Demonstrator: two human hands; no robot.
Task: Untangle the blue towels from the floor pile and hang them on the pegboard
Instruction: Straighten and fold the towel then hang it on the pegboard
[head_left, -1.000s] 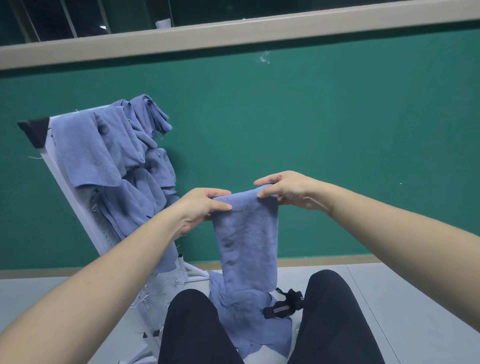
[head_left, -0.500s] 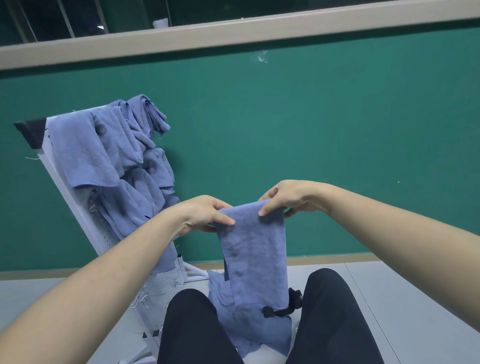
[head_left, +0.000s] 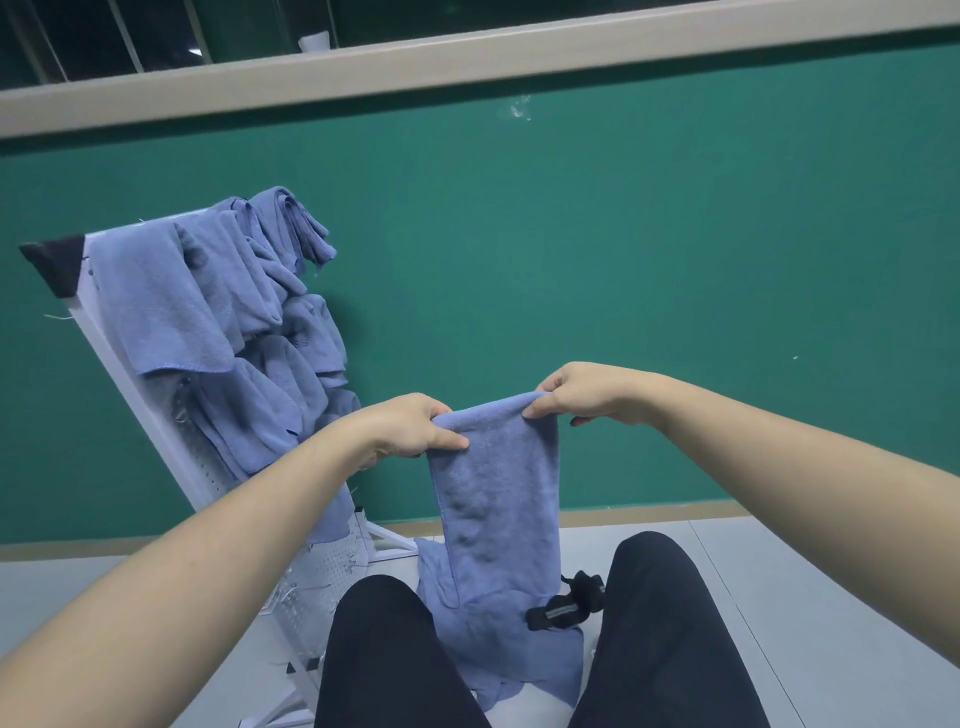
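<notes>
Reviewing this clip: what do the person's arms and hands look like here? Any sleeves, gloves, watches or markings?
Both forearms are bare as far as the frame shows, with no sleeve in view. The left hand and right hand wear no gloves, and no rings, watch or wristband show. No markings or cables are visible on either arm. The legs below are in black trousers.

We face a green wall (head_left: 649, 270) topped by a beige ledge (head_left: 467, 57). Dark windows (head_left: 104, 36) sit above it. Below us lies a pale grey floor (head_left: 831, 597) with a tan skirting (head_left: 649, 512).
</notes>
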